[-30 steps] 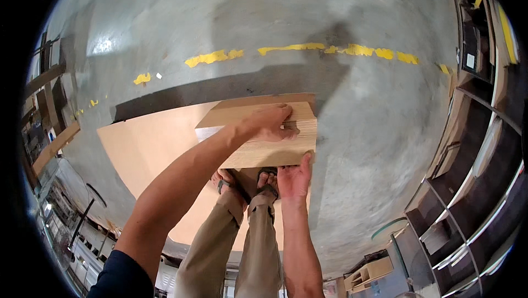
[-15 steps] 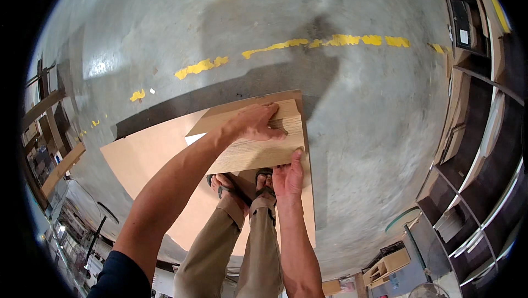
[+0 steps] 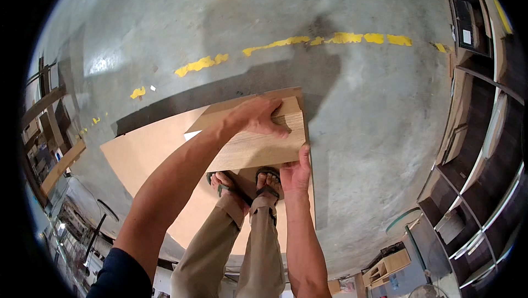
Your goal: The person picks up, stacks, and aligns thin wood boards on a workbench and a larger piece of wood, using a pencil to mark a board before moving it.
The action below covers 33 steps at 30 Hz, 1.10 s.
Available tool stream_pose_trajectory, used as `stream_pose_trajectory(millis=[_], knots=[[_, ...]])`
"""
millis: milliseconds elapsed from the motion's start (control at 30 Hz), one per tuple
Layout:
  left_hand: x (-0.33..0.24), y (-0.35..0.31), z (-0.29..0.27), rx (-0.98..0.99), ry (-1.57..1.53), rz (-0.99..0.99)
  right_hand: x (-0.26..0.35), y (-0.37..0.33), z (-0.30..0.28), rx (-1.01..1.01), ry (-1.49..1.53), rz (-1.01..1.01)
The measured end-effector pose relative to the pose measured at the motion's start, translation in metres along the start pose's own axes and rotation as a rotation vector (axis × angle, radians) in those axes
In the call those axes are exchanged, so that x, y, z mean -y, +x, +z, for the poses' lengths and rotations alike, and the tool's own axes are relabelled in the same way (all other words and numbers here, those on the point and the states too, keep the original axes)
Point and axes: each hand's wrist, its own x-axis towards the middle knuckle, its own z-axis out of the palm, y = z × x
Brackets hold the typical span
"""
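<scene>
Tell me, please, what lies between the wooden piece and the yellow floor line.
Beyond the wooden piece, the head view shows a margin of the tan sheet, then grey floor, partly shadowed.

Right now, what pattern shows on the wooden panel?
The wooden panel shows light brown streaked grain, best in the head view.

Here, the wood sits ahead of the feet, over the sheet; floor surrounds, a line crosses beyond, shelves stand right.
</scene>
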Motion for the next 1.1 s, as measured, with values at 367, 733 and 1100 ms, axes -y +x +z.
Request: stream_pose_trajectory(millis=[367,733,1100], knots=[[0.013,-0.053,-0.010,-0.502,-0.049,0.048,0.012,0.012,-0.027,-0.074,-0.400,-0.144],[0.089,-0.180,0.110,-0.896,-1.407,-0.252,0.063,0.011,0.078,0.259,-1.349,-0.151],[0.089,-0.161,0.121,-0.944,-1.307,-0.271,0.064,0.029,0.059,0.248,-1.457,-0.258]])
